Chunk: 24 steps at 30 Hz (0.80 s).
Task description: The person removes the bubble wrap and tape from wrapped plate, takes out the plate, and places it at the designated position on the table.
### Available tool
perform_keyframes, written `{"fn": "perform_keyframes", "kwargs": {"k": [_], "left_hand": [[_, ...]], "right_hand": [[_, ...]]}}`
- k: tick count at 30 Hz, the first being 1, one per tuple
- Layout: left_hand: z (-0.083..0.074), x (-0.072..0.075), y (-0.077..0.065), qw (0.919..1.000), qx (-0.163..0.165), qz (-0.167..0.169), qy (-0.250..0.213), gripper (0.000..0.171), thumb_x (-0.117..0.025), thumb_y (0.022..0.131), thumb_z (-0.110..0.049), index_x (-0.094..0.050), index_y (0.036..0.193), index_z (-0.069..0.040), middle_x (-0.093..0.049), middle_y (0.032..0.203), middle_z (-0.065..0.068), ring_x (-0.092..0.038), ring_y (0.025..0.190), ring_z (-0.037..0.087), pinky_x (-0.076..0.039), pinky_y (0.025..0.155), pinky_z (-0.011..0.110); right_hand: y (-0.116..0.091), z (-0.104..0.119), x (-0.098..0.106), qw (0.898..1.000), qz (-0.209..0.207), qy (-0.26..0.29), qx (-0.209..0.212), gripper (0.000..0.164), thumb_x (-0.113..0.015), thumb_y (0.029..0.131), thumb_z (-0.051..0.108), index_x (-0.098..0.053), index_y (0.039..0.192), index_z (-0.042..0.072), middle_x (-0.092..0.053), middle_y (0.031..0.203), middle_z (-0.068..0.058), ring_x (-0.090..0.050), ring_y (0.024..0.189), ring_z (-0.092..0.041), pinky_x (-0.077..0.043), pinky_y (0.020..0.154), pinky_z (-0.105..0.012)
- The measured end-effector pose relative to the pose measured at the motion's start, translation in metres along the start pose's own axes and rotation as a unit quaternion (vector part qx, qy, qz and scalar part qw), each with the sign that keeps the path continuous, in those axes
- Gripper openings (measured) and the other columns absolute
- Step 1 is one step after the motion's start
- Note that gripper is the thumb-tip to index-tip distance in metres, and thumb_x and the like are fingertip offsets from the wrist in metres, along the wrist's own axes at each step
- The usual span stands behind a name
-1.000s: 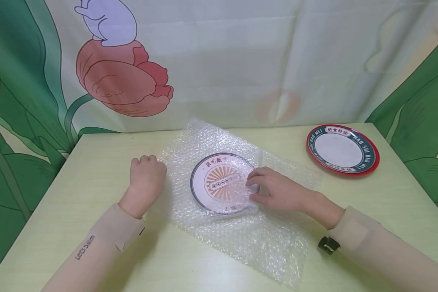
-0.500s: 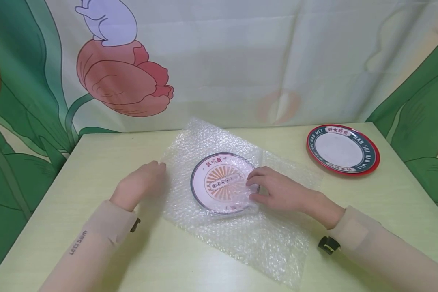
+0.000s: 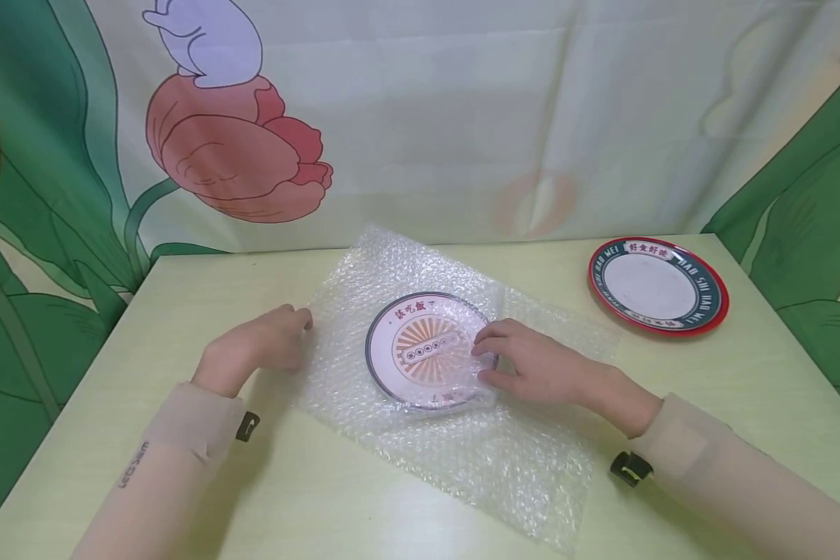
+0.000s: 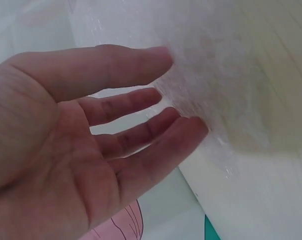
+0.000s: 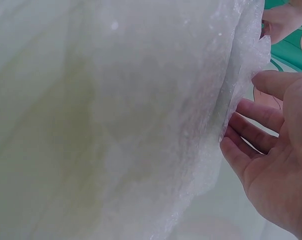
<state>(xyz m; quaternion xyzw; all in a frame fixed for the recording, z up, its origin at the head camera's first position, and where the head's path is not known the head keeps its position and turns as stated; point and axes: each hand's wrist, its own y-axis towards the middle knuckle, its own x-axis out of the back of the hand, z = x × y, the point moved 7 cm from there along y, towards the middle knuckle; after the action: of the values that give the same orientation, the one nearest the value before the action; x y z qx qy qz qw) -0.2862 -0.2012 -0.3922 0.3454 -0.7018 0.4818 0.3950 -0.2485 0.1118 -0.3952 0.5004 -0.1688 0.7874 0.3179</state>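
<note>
A white round plate [image 3: 420, 351] with a dark rim, an orange sunburst and red characters lies on a sheet of clear bubble wrap [image 3: 525, 467]. A fold of the wrap covers the plate's right part. My right hand [image 3: 532, 364] rests its fingertips on that fold over the plate's right edge, thumb apart from the fingers. At the sheet's left edge is my left hand [image 3: 262, 342]. In the left wrist view, the thumb and bent fingers [image 4: 163, 147] of that hand stand apart, their tips at the wrap [image 4: 206, 65]; whether they touch it I cannot tell.
A red-rimmed plate [image 3: 647, 288] with a dark lettered band stands at the back right of the pale table [image 3: 203, 292]. Behind the table hangs a cloth backdrop [image 3: 420, 132] printed with flowers and leaves. Black straps [image 3: 631, 469] show at both sleeves.
My left hand has moved left and its fingers have loosened. The wrap's left edge now spreads farther left. My right hand and both plates have stayed put.
</note>
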Motion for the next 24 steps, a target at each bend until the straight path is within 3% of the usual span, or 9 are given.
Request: {"fn": "perform_keyframes", "kwargs": {"k": [4, 8, 14, 18, 24], "left_hand": [[-0.002, 0.000, -0.002, 1.0000, 0.002, -0.002, 0.003, 0.048, -0.060, 0.091, -0.004, -0.051, 0.136, 0.012, -0.053, 0.118, 0.025, -0.053, 0.099, 0.033, -0.049, 0.088, 0.048], [-0.006, 0.001, -0.003, 0.9999, 0.001, -0.014, 0.004, 0.053, -0.064, 0.095, -0.019, -0.051, 0.134, 0.014, -0.052, 0.117, 0.027, -0.056, 0.102, 0.036, -0.049, 0.093, 0.053], [-0.012, -0.002, -0.002, 0.9991, 0.019, -0.020, -0.032, 0.068, -0.068, 0.097, -0.041, -0.045, 0.141, 0.005, -0.049, 0.127, 0.028, -0.052, 0.114, 0.043, -0.044, 0.100, 0.060], [-0.018, -0.006, -0.001, 0.9991, 0.023, -0.023, -0.028, 0.072, -0.072, 0.093, -0.045, -0.045, 0.141, 0.003, -0.045, 0.129, 0.030, -0.047, 0.117, 0.047, -0.044, 0.096, 0.063], [-0.026, -0.009, 0.003, 0.9988, 0.013, -0.040, 0.026, 0.078, -0.074, 0.092, -0.043, -0.044, 0.138, 0.012, -0.043, 0.128, 0.034, -0.042, 0.118, 0.050, -0.043, 0.098, 0.061]], "right_hand": [[0.000, 0.002, 0.001, 1.000, 0.002, -0.004, 0.003, 0.031, -0.069, 0.098, 0.019, -0.069, 0.123, 0.000, -0.060, 0.131, -0.012, -0.053, 0.127, -0.030, -0.041, 0.110, -0.045], [0.000, 0.002, 0.001, 1.000, 0.004, -0.009, 0.007, 0.031, -0.067, 0.099, 0.019, -0.068, 0.123, -0.001, -0.061, 0.131, -0.012, -0.053, 0.126, -0.030, -0.042, 0.109, -0.045], [-0.001, 0.003, 0.002, 1.000, -0.001, -0.005, 0.014, 0.031, -0.063, 0.102, 0.021, -0.069, 0.122, -0.001, -0.061, 0.130, -0.012, -0.053, 0.126, -0.030, -0.042, 0.109, -0.045], [-0.001, 0.002, 0.001, 1.000, 0.004, 0.002, 0.007, 0.041, -0.063, 0.103, 0.034, -0.069, 0.124, 0.000, -0.061, 0.131, -0.011, -0.052, 0.127, -0.029, -0.042, 0.109, -0.044], [0.000, 0.001, 0.000, 1.000, 0.014, -0.005, -0.011, 0.063, -0.071, 0.094, 0.053, -0.067, 0.128, 0.001, -0.059, 0.135, -0.011, -0.050, 0.130, -0.027, -0.041, 0.110, -0.043]]}}
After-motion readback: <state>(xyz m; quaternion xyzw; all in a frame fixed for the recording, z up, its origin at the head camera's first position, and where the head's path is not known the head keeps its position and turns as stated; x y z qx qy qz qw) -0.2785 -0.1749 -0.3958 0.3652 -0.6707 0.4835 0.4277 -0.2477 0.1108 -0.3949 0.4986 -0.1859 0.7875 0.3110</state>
